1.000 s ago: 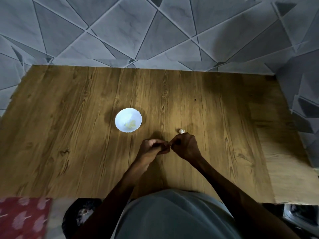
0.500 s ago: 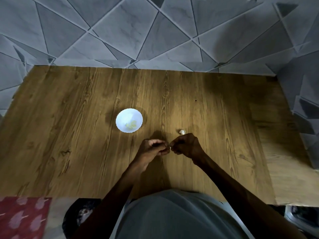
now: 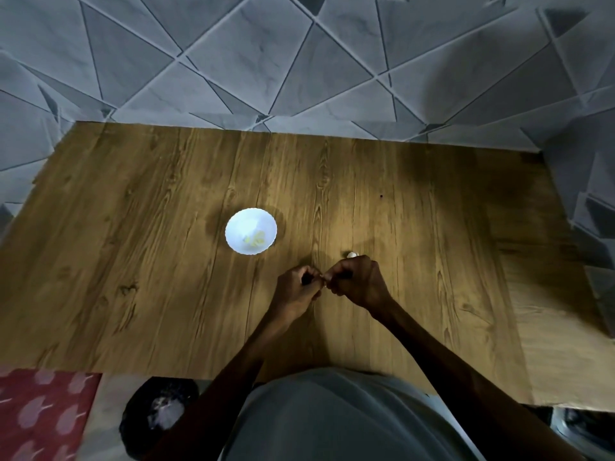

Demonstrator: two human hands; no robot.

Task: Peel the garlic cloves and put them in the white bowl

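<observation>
A small white bowl point(image 3: 237, 232) stands on the wooden table point(image 3: 133, 261), left of centre, with a few pale yellow peeled cloves point(image 3: 257, 238) inside. My left hand point(image 3: 296, 287) and my right hand point(image 3: 357, 282) meet just above the table in front of me, fingers curled, pinching a small garlic clove point(image 3: 323, 278) between their fingertips; the clove is mostly hidden. Another unpeeled clove point(image 3: 352, 254) lies on the table just beyond my right hand.
A tiled wall rises behind the table and at its right end. Below the table's near edge lie a red patterned cloth point(image 3: 40, 414) and a dark round bin point(image 3: 159, 417). My grey shirt fills the bottom centre.
Both hands stay together on the clove with only small finger movements. The view has shifted slightly.
</observation>
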